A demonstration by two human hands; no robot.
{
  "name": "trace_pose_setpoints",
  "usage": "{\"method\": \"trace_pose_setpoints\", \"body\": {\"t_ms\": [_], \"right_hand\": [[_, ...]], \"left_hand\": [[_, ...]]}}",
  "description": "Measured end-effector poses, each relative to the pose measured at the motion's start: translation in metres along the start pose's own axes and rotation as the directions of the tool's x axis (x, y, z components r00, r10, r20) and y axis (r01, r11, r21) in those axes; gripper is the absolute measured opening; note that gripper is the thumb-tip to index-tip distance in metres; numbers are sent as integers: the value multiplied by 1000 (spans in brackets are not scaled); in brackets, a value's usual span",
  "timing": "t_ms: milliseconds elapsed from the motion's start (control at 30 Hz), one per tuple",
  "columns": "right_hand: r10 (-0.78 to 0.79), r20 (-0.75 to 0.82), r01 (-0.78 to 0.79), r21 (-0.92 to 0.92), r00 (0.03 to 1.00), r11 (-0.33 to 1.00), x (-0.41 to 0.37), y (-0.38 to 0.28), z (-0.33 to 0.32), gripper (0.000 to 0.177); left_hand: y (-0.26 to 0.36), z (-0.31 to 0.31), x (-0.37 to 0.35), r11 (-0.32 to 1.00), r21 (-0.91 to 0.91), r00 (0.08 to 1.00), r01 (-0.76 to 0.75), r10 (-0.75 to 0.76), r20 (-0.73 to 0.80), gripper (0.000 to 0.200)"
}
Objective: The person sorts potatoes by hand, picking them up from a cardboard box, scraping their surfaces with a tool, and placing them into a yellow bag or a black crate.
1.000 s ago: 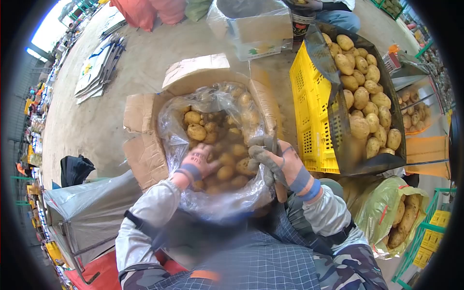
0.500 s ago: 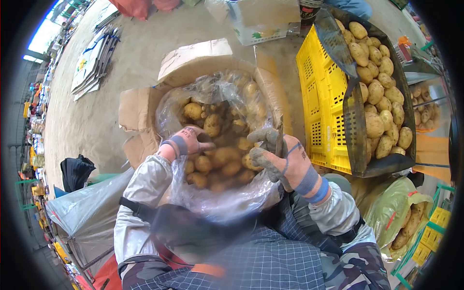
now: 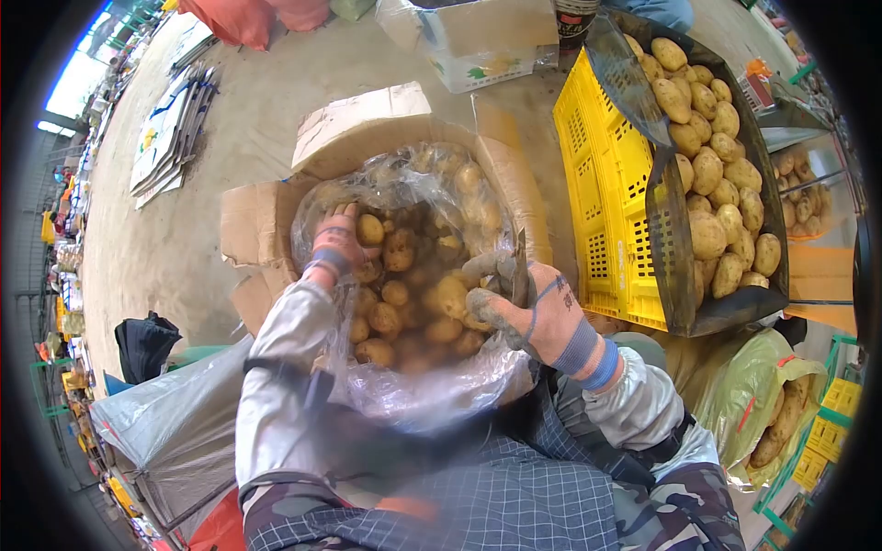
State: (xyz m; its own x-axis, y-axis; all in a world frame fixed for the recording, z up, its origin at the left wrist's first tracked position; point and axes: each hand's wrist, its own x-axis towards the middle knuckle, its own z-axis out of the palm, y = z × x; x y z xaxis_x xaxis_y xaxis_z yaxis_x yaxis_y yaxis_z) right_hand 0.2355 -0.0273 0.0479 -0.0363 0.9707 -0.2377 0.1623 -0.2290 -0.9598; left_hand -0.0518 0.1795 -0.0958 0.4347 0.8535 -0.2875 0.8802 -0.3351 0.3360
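Observation:
A cardboard box point(image 3: 268, 220) stands open in front of me, lined with clear plastic film point(image 3: 427, 390) and holding many potatoes point(image 3: 450, 296). My left hand point(image 3: 337, 242), in a pink and grey glove, is inside the box at its left. Its fingers reach forward along the left side of a potato point(image 3: 370, 230), seemingly touching it, and it is not closed round it. My right hand point(image 3: 542, 312), in a similar glove with dirty grey fingers, is closed over the box's right edge and the film there.
A yellow plastic crate point(image 3: 602, 202) with a dark liner, heaped with potatoes, stands at the right. Flattened cartons point(image 3: 175, 133) lie on the floor at left. A white carton point(image 3: 487, 64) is beyond the box. A greenish plastic bag point(image 3: 735, 395) with large potatoes sits at lower right.
My left hand has moved forward and left, from over the middle of the box to the potato near its left side. My right hand stays at the right edge. The view has shifted slightly.

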Motion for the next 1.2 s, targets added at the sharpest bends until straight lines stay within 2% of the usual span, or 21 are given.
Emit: {"method": "trace_pose_setpoints", "body": {"t_ms": [33,67,133,167,200,267,300,367,467,567,600,667,767,900,1000,1067,1167,1200], "right_hand": [[-7,7,7,-15,1000,1000,-1,1,1,40],[-13,17,14,-29,1000,999,-2,3,4,42],[-70,-21,63,-231,997,971,-3,13,12,46],[-103,-35,86,-330,994,940,-3,15,16,48],[-104,-5,96,-346,995,933,-3,13,21,49],[-105,46,114,-384,993,916,0,6,28,51],[-101,69,120,-373,992,920,0,2,30,51],[-92,109,125,-356,990,926,-2,-5,35,51],[-149,101,179,-448,984,876,-3,4,42,51],[-138,117,181,-608,984,773,-13,-10,42,47],[-104,127,161,-620,986,768,-13,-10,43,51],[-38,143,122,-647,989,752,-11,-10,43,58],[-76,176,178,-689,981,703,-12,2,44,57],[-66,205,194,-707,977,680,-12,4,46,44],[-21,236,199,-764,972,614,-18,-8,54,31],[43,272,204,-807,961,554,-21,-10,59,28],[-52,249,238,-815,967,528,-19,-3,49,30],[-30,210,193,-824,977,532,-17,-4,45,31]], "left_hand": [[-8,2,-14,958,-285,999,-22,15,-29,83],[8,-16,-37,850,-510,991,-129,101,-83,80],[39,-46,-77,642,-733,971,-225,207,-116,79],[55,-60,-97,511,-819,956,-262,252,-148,79],[73,-72,-117,478,-838,955,-264,251,-157,79],[100,-89,-152,370,-912,970,-177,221,-99,80],[107,-86,-167,147,-989,990,-36,142,-15,82],[114,-72,-188,-93,-996,995,-10,98,-19,85],[127,-64,-203,-138,-988,993,-63,90,-76,85],[130,-63,-212,1,-995,994,-102,32,-102,83],[126,-61,-211,107,-982,988,-153,46,-149,81],[127,-61,-210,192,-945,963,-266,92,-253,79],[129,-57,-208,283,-882,927,-376,125,-355,77],[135,-52,-204,454,-758,880,-467,159,-447,73],[143,-49,-203,576,-686,878,-443,127,-461,72],[143,-46,-204,520,-751,900,-408,89,-427,73],[146,-48,-205,458,-827,931,-327,7,-364,74],[147,-48,-207,439,-849,941,-293,-25,-338,74]]}}
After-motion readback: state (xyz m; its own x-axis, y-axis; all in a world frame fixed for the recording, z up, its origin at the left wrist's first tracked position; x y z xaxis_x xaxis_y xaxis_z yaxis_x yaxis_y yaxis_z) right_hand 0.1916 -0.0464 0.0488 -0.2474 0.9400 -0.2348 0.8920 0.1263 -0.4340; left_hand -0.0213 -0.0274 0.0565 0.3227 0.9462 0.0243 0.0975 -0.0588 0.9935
